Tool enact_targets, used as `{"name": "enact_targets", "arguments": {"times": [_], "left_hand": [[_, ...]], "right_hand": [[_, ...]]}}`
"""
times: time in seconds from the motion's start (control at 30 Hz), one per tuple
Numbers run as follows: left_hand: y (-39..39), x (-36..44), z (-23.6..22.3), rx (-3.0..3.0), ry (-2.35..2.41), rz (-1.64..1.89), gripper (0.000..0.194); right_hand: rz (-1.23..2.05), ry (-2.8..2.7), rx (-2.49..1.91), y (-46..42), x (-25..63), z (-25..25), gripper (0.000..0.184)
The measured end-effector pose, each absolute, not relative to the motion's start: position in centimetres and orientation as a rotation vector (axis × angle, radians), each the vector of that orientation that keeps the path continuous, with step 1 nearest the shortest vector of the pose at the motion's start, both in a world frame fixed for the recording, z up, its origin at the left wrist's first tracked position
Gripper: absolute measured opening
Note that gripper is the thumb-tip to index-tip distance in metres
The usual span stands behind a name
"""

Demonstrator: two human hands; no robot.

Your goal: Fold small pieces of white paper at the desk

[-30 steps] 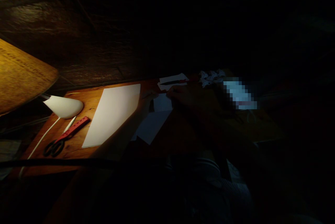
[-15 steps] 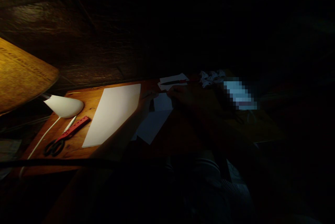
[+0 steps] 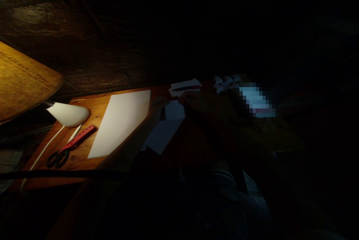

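A white sheet of paper (image 3: pixel 165 135) with a folded upper part lies on the wooden table in front of me, mostly in shadow. My left hand (image 3: pixel 158 104) holds the paper near its upper left corner, the fingers closed at the edge. At the upper right corner, my right hand (image 3: pixel 192 100) pinches the paper's edge. Both hands are dim, so single fingers are hard to make out. Just beyond them lies a dark knife-like tool (image 3: pixel 182 89) with a red end, on smaller paper pieces (image 3: pixel 186 83).
Left on the table (image 3: pixel 81 167) are a stack of white paper (image 3: pixel 120 124), scissors in a red sheath (image 3: pixel 81 137), a white pen-like item (image 3: pixel 74 132) and a lamp base (image 3: pixel 71 114). Crumpled paper (image 3: pixel 224 84) and a blurred-out lit screen (image 3: pixel 256 100) lie right. A wall stands behind.
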State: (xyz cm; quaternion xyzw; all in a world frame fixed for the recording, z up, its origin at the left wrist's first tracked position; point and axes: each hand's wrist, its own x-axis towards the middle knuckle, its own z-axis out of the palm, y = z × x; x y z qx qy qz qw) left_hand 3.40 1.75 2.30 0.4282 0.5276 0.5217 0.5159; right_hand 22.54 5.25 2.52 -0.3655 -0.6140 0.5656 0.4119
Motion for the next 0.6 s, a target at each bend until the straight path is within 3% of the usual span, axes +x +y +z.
{"name": "enact_targets", "arguments": {"times": [0.6], "left_hand": [[1.9,3.23,1.98,1.203,1.277,1.244,0.018]], "right_hand": [[1.485,-1.543,-0.915,5.11,22.4,2.56,0.019]]}}
